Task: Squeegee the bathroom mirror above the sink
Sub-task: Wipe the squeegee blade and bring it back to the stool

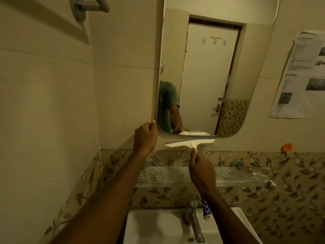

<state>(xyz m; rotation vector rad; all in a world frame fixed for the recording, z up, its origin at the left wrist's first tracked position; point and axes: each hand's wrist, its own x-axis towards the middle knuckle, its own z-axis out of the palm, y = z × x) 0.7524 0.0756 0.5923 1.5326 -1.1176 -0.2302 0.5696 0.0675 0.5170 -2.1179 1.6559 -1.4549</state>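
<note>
We judge a downward stroke is ending: our right hand (202,170) grips the squeegee (190,143) handle, blade just below the mirror (211,67) at 6 o'clock, left hand (145,136) curled against its 7 o'clock corner; next, lift and restart higher.

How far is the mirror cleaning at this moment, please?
The right hand holds the squeegee, whose blade sits just below the bottom edge of the mirror, off the glass. The left hand rests at the mirror's lower left corner. The glass shows no clear streaks; whether more passes remain cannot be told.
</note>
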